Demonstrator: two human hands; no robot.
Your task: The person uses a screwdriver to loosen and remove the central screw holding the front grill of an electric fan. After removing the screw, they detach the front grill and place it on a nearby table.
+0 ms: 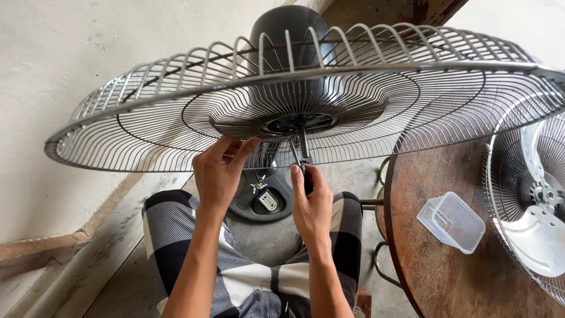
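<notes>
A small white label-like tag [268,201] with dark marks, roughly rectangular, sits low in the centre of the frame on a round dark grey base [247,203] on the floor, just beside a knot of loose wire ends [258,186]; its marks are too small to make out. At lower right of the frame a clear plastic container [451,221], box-shaped and lying tilted on its side, rests on a round brown wooden desk [424,265]. A wide grey wire fan guard [176,126] spans the upper half of the frame, held nearly flat, with a dark motor housing [287,26] behind it at top centre and a metal shaft [303,141] projecting down from its hub. Left hand [219,171]: centre of frame, just under the guard's hub, fingers curled up against the wire ribs, touching them. Right hand [312,203]: just right of centre, closed around the dark handle of a screwdriver [301,165] whose thin shank angles up to the hub beside the shaft. The two hands are near each other, not touching. Below them, legs in black-and-white checked fabric [253,277]. At the right edge, a second fan [535,206] with metal blades lies on the desk, partly cut off.
</notes>
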